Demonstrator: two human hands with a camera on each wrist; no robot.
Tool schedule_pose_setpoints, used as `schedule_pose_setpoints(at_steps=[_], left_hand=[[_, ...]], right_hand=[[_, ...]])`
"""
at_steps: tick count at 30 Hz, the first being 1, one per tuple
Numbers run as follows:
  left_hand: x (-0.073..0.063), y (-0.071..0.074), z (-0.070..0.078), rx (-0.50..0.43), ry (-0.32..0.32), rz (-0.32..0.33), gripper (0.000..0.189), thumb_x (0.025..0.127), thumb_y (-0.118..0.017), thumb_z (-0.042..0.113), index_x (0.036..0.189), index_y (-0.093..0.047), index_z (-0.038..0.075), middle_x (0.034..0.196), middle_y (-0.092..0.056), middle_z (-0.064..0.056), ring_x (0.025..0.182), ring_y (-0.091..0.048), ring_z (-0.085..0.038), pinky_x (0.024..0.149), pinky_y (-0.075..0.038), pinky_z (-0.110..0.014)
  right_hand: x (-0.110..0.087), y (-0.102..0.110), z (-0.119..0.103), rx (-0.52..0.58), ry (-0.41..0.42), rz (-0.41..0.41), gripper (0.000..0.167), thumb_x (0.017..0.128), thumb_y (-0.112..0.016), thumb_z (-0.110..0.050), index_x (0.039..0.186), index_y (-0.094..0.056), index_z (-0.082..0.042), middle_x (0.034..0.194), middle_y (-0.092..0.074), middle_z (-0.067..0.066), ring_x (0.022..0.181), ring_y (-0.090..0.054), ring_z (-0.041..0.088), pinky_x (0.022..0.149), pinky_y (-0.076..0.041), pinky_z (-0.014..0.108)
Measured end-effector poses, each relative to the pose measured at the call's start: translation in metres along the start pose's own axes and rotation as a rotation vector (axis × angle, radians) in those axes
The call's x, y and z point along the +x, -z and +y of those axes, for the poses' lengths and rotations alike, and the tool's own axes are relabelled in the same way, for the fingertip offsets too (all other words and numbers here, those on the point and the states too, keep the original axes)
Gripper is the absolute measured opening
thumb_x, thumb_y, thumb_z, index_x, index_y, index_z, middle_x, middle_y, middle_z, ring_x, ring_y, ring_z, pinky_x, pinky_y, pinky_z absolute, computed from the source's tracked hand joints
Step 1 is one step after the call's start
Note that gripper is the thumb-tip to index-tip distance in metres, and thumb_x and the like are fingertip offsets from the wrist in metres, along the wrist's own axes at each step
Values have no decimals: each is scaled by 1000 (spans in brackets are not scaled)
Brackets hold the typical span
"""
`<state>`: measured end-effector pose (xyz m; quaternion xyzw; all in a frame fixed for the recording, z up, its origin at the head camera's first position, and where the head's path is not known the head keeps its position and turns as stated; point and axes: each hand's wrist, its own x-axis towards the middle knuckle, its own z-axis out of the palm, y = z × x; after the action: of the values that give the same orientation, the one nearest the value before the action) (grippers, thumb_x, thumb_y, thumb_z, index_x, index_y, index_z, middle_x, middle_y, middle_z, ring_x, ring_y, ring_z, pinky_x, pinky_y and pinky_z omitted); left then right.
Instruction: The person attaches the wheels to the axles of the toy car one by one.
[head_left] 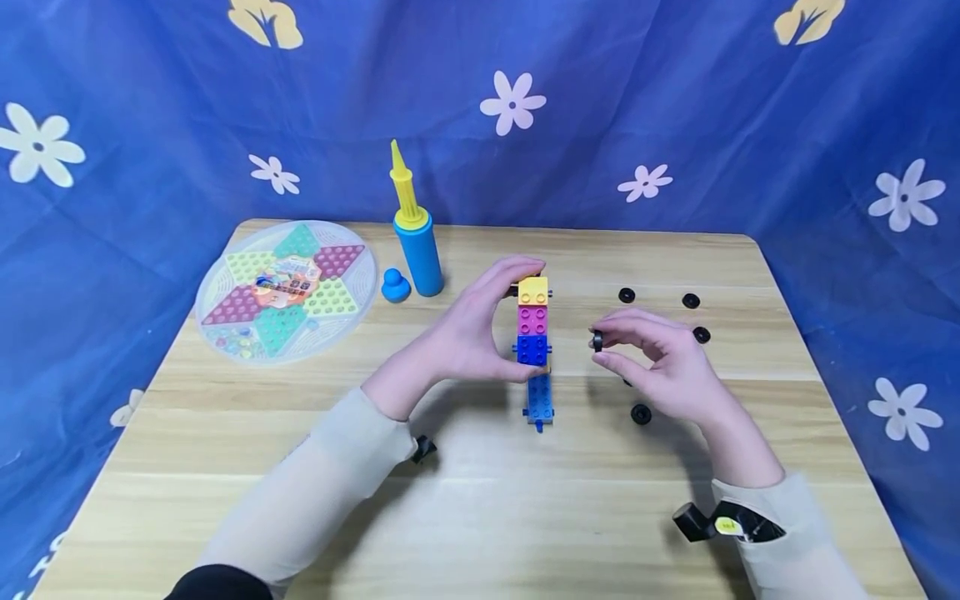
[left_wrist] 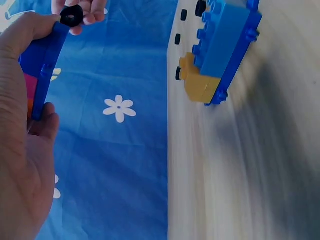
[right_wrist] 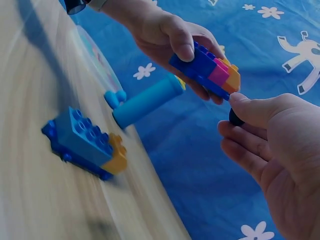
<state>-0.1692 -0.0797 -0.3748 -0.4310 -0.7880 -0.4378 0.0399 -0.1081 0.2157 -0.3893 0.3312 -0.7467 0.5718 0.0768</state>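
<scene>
My left hand grips a toy car of building bricks, thumb at one end and fingers at the other. It has a yellow brick, a pink brick and a dark blue brick in a row on a blue wheel base with small axle stubs. Between thumb and fingertips my right hand pinches a small black wheel, close to the car's side in the right wrist view. Below the held car, a second car with a light blue brick and an orange brick stands on the table.
Several loose black wheels lie on the right of the wooden table. At the back left are a round game board, a blue hand pump with yellow nozzle, and a small blue knobbed piece. Blue flowered cloth hangs behind.
</scene>
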Motion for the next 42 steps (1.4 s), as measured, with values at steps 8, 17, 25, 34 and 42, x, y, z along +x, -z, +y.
schedule_pose_setpoints(at_steps=[8,17,25,34,42], left_hand=[[-9,-8,4,-57,-29,34,112,66,-103,26,157,-40,7,162,-40,-3,146,-41,-18,113,-46,-41],[-13,-12,7,-97,-53,43,108,66,-103,24,153,-42,8,162,-39,-4,144,-43,-19,113,-47,-40],[-11,-12,10,-68,-70,62,107,66,-103,24,152,-43,6,162,-40,-5,146,-43,-21,115,-44,-40],[-8,-10,13,-48,-80,73,106,64,-103,26,149,-45,3,161,-43,-7,145,-45,-21,118,-42,-41],[-6,-12,13,-49,-106,95,105,63,-103,29,147,-48,0,157,-47,-8,143,-47,-22,117,-43,-40]], right_hand=[[-1,-15,0,82,11,1,49,79,-73,31,122,-72,9,117,-71,18,104,-72,25,94,-60,39],[0,-25,1,123,34,-14,49,79,-74,31,123,-71,9,118,-71,21,107,-71,27,95,-59,40],[-1,-30,2,130,9,-21,48,80,-74,29,123,-71,9,116,-71,22,106,-72,26,94,-60,40],[-1,-35,1,167,-43,-15,43,82,-74,28,121,-72,11,117,-71,24,107,-73,28,93,-60,44],[-1,-37,1,193,-13,-9,38,83,-74,25,119,-72,12,114,-73,24,105,-73,27,88,-62,40]])
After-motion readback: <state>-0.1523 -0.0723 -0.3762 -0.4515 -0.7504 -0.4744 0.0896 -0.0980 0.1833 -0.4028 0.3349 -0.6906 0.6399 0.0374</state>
